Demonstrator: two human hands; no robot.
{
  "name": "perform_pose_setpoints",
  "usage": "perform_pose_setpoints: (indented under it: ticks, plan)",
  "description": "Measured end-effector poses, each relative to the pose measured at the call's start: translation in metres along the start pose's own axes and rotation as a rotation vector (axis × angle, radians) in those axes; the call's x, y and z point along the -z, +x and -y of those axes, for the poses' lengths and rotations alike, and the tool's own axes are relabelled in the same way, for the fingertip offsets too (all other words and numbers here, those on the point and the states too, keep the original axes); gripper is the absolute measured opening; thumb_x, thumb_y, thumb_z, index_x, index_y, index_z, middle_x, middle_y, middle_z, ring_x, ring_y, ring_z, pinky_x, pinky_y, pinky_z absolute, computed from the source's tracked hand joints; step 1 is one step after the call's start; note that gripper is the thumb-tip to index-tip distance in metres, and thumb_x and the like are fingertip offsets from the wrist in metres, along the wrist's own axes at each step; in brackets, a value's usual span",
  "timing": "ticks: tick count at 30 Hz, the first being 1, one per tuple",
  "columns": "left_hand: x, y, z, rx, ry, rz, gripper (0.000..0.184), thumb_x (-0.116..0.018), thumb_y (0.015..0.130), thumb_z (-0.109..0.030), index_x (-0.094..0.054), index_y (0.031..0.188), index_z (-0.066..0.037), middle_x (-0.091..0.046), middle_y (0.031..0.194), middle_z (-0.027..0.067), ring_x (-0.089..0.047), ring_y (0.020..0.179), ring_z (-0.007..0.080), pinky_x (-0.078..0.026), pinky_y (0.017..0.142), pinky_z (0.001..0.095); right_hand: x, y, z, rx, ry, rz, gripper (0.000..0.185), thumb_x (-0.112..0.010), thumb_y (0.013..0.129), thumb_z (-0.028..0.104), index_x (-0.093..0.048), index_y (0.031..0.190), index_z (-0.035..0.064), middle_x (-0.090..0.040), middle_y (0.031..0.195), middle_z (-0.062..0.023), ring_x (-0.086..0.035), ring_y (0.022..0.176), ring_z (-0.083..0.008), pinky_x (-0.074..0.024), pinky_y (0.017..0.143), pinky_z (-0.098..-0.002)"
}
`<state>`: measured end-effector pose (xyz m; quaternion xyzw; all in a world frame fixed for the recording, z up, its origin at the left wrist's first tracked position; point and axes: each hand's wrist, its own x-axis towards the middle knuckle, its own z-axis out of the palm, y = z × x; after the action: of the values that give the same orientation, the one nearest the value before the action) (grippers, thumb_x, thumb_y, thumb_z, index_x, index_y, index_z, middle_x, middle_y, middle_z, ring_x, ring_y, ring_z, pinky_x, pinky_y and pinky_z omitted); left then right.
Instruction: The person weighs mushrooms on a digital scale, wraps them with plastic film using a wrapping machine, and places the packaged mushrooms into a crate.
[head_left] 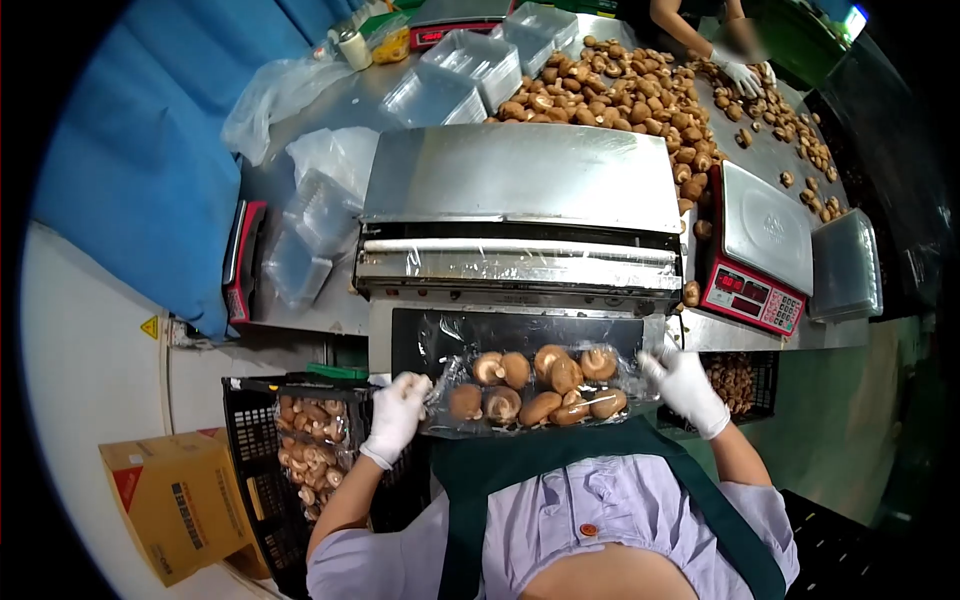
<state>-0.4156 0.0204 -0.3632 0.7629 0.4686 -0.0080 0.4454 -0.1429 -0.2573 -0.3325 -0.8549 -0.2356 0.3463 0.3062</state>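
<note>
Brown mushrooms (566, 376) lie in a clear tray with shiny plastic film (450, 345) over it, close to my body at the black plate (405, 335) of a metal wrapping machine (520, 175). My left hand (398, 412), in a white glove, has its fingers closed on the film at the tray's left end. At the right end my right hand (688, 392), also gloved, pinches the film's edge. The tray's underside is hidden. Just beyond it, a film roll (520, 248) spans the machine's front.
Loose mushrooms (630, 95) are heaped behind the machine, where another person's gloved hand (738, 75) reaches in. A red-and-white scale (765, 240) and clear trays (848, 265) stand right. A black crate (250, 440) holds packed mushrooms, beside a cardboard box (180, 505).
</note>
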Motion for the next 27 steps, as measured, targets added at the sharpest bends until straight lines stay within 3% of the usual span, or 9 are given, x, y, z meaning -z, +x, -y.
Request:
perform_pose_setpoints:
  ticks: [3, 4, 5, 6, 7, 9, 19, 22, 27]
  plan:
    - [-0.041, -0.009, 0.042, 0.002, -0.085, 0.184, 0.028, -0.056, 0.092, -0.024, -0.065, 0.098, 0.001, -0.064, 0.07, 0.0082, -0.059, 0.063, 0.0097, -0.049, 0.059, 0.0262, -0.045, -0.007, -0.043, 0.156, -0.059, 0.041, 0.03, -0.052, 0.093, 0.023, -0.06, 0.089, -0.0048, -0.06, 0.072, -0.0259, -0.064, 0.067, -0.0358, -0.0494, 0.06, -0.0387]
    - [-0.059, -0.005, 0.044, 0.081, -0.778, 0.332, 0.032, -0.06, 0.089, -0.021, -0.06, 0.109, 0.004, -0.066, 0.086, 0.0105, -0.063, 0.079, 0.0125, -0.051, 0.072, 0.0253, -0.059, -0.003, -0.047, 0.153, 0.028, 0.101, 0.03, -0.051, 0.094, 0.024, -0.06, 0.09, -0.0047, -0.064, 0.076, -0.0239, -0.065, 0.072, -0.0328, -0.0503, 0.065, -0.0365]
    - [-0.06, 0.003, 0.05, -0.535, -0.212, 0.26, 0.042, -0.067, 0.084, -0.019, -0.054, 0.116, 0.006, -0.063, 0.104, 0.0117, -0.062, 0.094, 0.0171, -0.05, 0.083, 0.0278, -0.066, 0.003, -0.047, 0.166, 0.295, 0.074, 0.029, -0.05, 0.094, 0.023, -0.061, 0.092, -0.0036, -0.065, 0.085, -0.02, -0.065, 0.078, -0.0283, -0.0499, 0.071, -0.0339]
    - [-0.069, -0.001, 0.048, -0.451, -0.459, 0.226, 0.055, -0.074, 0.077, -0.019, -0.05, 0.121, 0.004, -0.06, 0.113, 0.0113, -0.061, 0.1, 0.0208, -0.05, 0.086, 0.0332, -0.069, 0.008, -0.039, 0.174, 0.562, 0.044, 0.028, -0.049, 0.095, 0.023, -0.062, 0.095, -0.0026, -0.067, 0.094, -0.016, -0.065, 0.084, -0.0239, -0.0495, 0.076, -0.0314]
    - [-0.078, 0.0, 0.034, -0.448, -0.56, 0.285, 0.054, -0.074, 0.078, -0.019, -0.05, 0.121, 0.004, -0.06, 0.113, 0.011, -0.061, 0.099, 0.0204, -0.05, 0.085, 0.0328, -0.068, 0.012, -0.044, -0.058, 1.25, 0.356, 0.027, -0.048, 0.096, 0.022, -0.061, 0.101, -0.0011, -0.063, 0.106, -0.0099, -0.06, 0.093, -0.0187, -0.0483, 0.082, -0.0293]
    - [-0.095, 0.002, 0.008, -0.39, -0.728, 0.556, 0.051, -0.072, 0.079, -0.02, -0.051, 0.119, 0.003, -0.06, 0.111, 0.0103, -0.061, 0.098, 0.0195, -0.05, 0.084, 0.0321, -0.07, 0.014, -0.034, -0.1, 1.43, 0.481, 0.027, -0.047, 0.096, 0.022, -0.061, 0.101, -0.0011, -0.063, 0.105, -0.0101, -0.06, 0.093, -0.0188, -0.0485, 0.082, -0.0296]
    - [-0.108, -0.029, -0.022, -0.359, -0.932, 0.928, 0.036, -0.064, 0.085, -0.022, -0.055, 0.111, 0.001, -0.06, 0.102, 0.0069, -0.06, 0.091, 0.0155, -0.049, 0.079, 0.0285, -0.03, 0.017, 0.043, 0.834, 0.433, 0.454, 0.027, -0.047, 0.096, 0.023, -0.06, 0.1, -0.001, -0.063, 0.102, -0.0109, -0.06, 0.091, -0.0195, -0.0494, 0.082, -0.031]
    - [-0.115, -0.036, -0.024, -0.368, -0.969, 0.916, 0.032, -0.061, 0.087, -0.022, -0.056, 0.109, 0.0, -0.059, 0.1, 0.0059, -0.059, 0.089, 0.0143, -0.049, 0.078, 0.0274, -0.011, 0.028, 0.046, 0.32, 1.459, 0.352, 0.025, -0.049, 0.095, 0.027, -0.059, 0.09, 0.0044, -0.059, 0.101, -0.0118, -0.056, 0.098, -0.0225, -0.0464, 0.092, -0.0355]
    - [-0.129, -0.044, -0.03, -0.37, -1.048, 0.818, 0.027, -0.057, 0.09, -0.024, -0.058, 0.105, -0.001, -0.059, 0.095, 0.0042, -0.059, 0.086, 0.0123, -0.048, 0.075, 0.0256, -0.058, 0.02, 0.1, 1.134, 1.85, 1.013, 0.053, -0.066, 0.079, 0.048, -0.053, 0.117, 0.0137, -0.061, 0.097, -0.013, -0.054, 0.104, -0.0408, -0.0351, 0.095, -0.0612]
